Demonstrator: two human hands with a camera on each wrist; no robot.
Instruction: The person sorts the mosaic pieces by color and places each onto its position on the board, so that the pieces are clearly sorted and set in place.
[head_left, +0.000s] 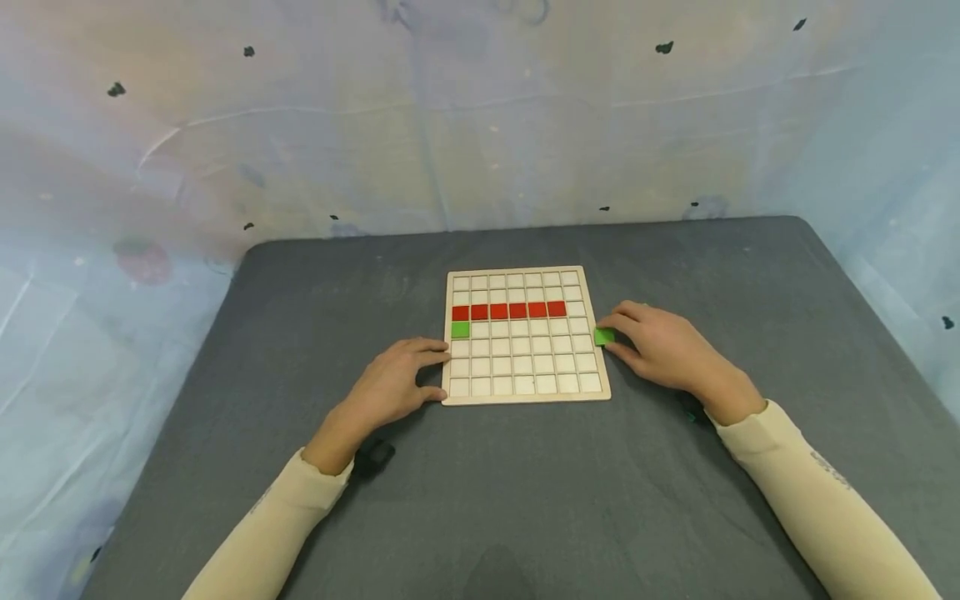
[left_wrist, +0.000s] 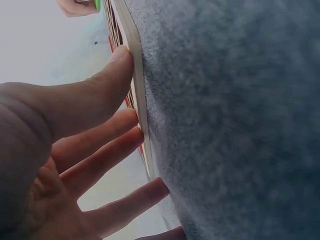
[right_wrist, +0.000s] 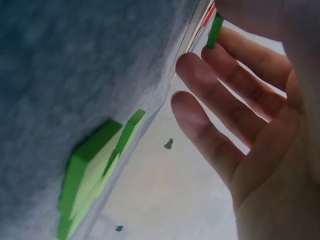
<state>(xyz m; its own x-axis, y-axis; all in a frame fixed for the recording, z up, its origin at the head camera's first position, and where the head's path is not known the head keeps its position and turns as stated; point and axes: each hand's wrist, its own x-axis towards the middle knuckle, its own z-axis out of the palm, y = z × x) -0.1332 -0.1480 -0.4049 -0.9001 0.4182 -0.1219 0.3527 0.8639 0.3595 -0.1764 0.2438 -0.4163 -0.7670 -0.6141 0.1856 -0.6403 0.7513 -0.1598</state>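
Note:
A square wooden grid board point(head_left: 525, 402) lies on the dark cloth. A row of several red tiles point(head_left: 517, 311) crosses it, with one green tile point(head_left: 461, 330) below the leftmost red one. At the board's left edge, my left hand point(head_left: 386, 383) rests its thumb and fingertips along the rim, fingers fairly straight. My right hand point(head_left: 663, 346) pinches another green square tile point(head_left: 603, 337) between thumb and fingers, right at the board's right edge. In the right wrist view, the pinched green tile point(right_wrist: 215, 31) shows edge-on at the fingertips.
Several loose green tiles point(right_wrist: 92, 172) lie on the cloth in the right wrist view, some overlapping; from the head they are mostly hidden under the right wrist. The grey-covered table point(head_left: 480, 492) ends at a pale patterned curtain point(head_left: 465, 167) behind and at the sides.

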